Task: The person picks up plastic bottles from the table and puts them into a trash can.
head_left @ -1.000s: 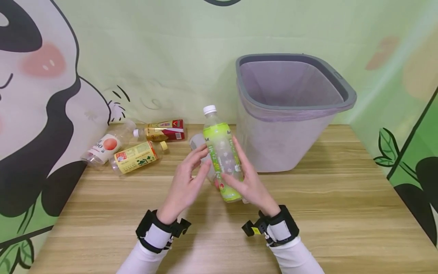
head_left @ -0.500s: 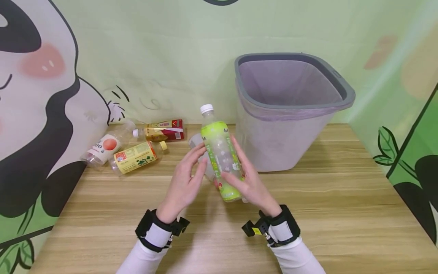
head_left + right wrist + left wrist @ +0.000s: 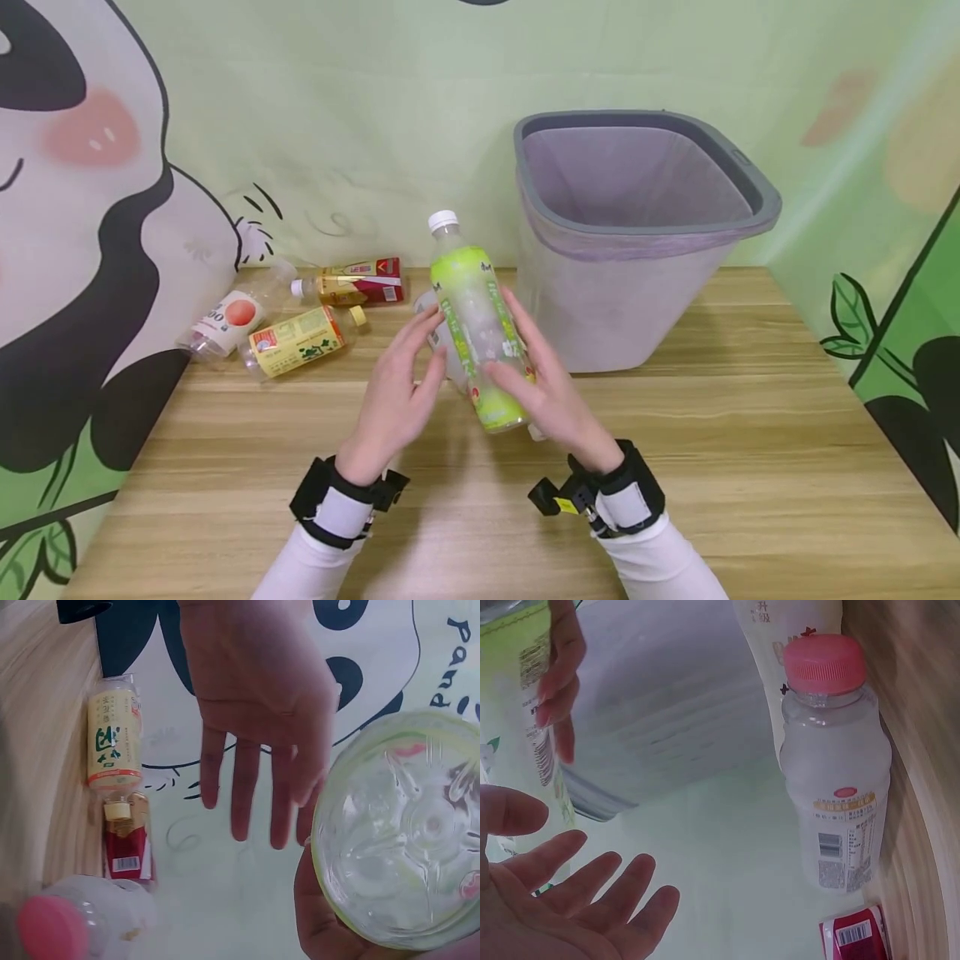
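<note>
A clear plastic bottle with a yellow-green label and white cap [image 3: 482, 333] is held above the table by my right hand [image 3: 555, 398], thumb across its front and fingers along its right side. It tilts, cap up and to the left; the right wrist view shows its ribbed bottom [image 3: 412, 832]. My left hand [image 3: 392, 404] is at the bottle's left side, fingers loosely extended; whether they touch it I cannot tell. Upright beyond the hands stands a bottle with a pink cap [image 3: 836, 787], mostly hidden in the head view. Another white bottle [image 3: 780, 630] stands partly behind it.
A grey-rimmed waste bin [image 3: 607, 308] with a bag liner stands at the back right. Lying at the back left are a yellow-label bottle [image 3: 296, 343], a red-and-gold bottle [image 3: 360, 282] and a clear bottle with a peach label [image 3: 228, 322]. A printed cloth hangs behind.
The green-label bottle has risen slightly, its cap shifting up and to the left. My right hand keeps its hold, and my left hand has moved slightly left beside it.
</note>
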A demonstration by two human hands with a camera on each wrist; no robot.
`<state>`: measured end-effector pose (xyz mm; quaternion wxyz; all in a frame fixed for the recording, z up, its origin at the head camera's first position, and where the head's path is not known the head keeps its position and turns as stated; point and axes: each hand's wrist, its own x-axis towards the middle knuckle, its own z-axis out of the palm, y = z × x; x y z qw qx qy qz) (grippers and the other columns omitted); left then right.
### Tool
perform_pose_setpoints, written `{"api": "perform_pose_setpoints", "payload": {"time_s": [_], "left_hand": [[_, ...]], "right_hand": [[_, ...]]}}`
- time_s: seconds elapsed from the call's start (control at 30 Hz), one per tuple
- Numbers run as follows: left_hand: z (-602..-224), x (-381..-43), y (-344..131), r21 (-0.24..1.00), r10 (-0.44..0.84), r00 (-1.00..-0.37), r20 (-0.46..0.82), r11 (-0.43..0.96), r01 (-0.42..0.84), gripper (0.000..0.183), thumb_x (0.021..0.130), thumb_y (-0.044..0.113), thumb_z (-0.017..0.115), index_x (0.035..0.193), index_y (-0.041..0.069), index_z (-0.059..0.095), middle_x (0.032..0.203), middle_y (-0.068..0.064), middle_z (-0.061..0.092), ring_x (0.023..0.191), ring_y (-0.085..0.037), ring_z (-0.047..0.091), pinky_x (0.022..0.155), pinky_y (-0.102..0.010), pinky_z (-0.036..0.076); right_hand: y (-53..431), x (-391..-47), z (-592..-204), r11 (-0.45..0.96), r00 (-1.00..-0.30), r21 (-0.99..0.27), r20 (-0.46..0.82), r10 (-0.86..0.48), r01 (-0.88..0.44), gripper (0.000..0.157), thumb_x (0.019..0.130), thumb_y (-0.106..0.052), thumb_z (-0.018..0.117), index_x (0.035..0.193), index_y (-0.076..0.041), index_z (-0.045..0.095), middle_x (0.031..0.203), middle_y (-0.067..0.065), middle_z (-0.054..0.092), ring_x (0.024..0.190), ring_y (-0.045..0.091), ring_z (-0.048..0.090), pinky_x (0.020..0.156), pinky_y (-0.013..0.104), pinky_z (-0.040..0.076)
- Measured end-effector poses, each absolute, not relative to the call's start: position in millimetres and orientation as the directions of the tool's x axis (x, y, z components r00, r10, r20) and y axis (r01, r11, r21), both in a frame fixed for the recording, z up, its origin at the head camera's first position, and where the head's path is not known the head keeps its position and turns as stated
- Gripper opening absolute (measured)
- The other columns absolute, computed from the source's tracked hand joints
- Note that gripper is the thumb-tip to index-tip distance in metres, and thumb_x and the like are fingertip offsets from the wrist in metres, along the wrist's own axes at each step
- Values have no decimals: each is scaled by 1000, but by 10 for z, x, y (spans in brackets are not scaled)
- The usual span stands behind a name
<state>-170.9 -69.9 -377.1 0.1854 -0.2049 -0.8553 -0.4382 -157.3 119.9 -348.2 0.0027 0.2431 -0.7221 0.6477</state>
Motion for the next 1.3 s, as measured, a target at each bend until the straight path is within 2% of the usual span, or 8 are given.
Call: {"api": "perform_pose_setpoints", "payload": {"time_s": [0.17, 0.4, 0.6, 0.83, 1.0, 1.07, 1.2, 1.3], "left_hand": [[-3760, -1745, -755, 639, 187, -837, 515, 567, 520, 44, 96, 14, 50, 138, 5, 46, 147, -9, 39, 132, -27, 38, 107, -49, 34], [-3699, -1764, -779, 616, 175, -823, 541, 583, 530, 45, 93, 13, 53, 137, 6, 48, 146, -9, 41, 126, -27, 46, 104, -47, 39], [-3686, -1762, -770, 610, 174, -824, 539, 594, 524, 46, 92, 14, 54, 137, 5, 48, 146, -8, 41, 122, -27, 50, 101, -46, 42], [-3688, -1762, -750, 606, 177, -824, 538, 598, 524, 45, 91, 13, 56, 135, 5, 50, 146, -9, 42, 117, -27, 53, 98, -45, 45], [-3694, -1760, -739, 608, 175, -827, 534, 600, 519, 44, 91, 13, 56, 134, 7, 52, 146, -9, 41, 86, -23, 62, 79, -40, 52], [-3700, -1761, -736, 610, 174, -829, 531, 601, 517, 44, 91, 13, 56, 134, 7, 52, 146, -9, 41, 88, -23, 62, 80, -40, 52], [-3712, -1764, -736, 609, 174, -829, 532, 601, 517, 43, 91, 14, 56, 133, 8, 53, 146, -10, 41, 121, -29, 50, 99, -48, 42], [-3719, -1765, -740, 616, 171, -831, 530, 597, 515, 42, 92, 15, 55, 133, 9, 53, 146, -10, 40, 124, -30, 47, 101, -50, 40]], "right_hand": [[1193, -1636, -3282, 62, -856, -903, 379, -352, -425, 76, 90, -9, 55, 153, -14, 13, 157, 6, 14, 120, 35, 47, 80, 41, 55], [1220, -1710, -2815, 82, -820, -851, 470, -326, -519, 69, 90, -5, 54, 150, -7, 21, 148, 15, 31, 110, 33, 53, 77, 40, 56], [1302, -1805, -2392, 57, -815, -828, 533, -228, -558, 60, 92, -5, 51, 147, -13, 30, 139, 15, 38, 101, 34, 57, 68, 42, 58], [1501, -2009, -2076, -16, -849, -850, 527, -39, -526, 49, 95, -6, 47, 142, -18, 42, 135, 14, 39, 105, 34, 56, 76, 34, 56], [1676, -2143, -1974, -30, -885, -885, 462, 49, -464, 48, 96, -8, 44, 141, -22, 42, 128, 14, 40, 103, 27, 54, 79, 32, 53], [1729, -2191, -1960, -22, -900, -901, 430, 67, -433, 50, 95, -8, 43, 143, -23, 39, 128, 15, 39, 104, 27, 53, 80, 34, 51], [1809, -2280, -1959, 35, -923, -927, 376, 80, -374, 55, 93, -9, 46, 144, -26, 36, 138, 13, 35, 107, 26, 51, 82, 34, 50], [1844, -2335, -1969, 151, -931, -928, 355, 83, -340, 56, 93, -13, 49, 144, -28, 36, 140, 11, 31, 107, 24, 50, 81, 33, 51]]}}
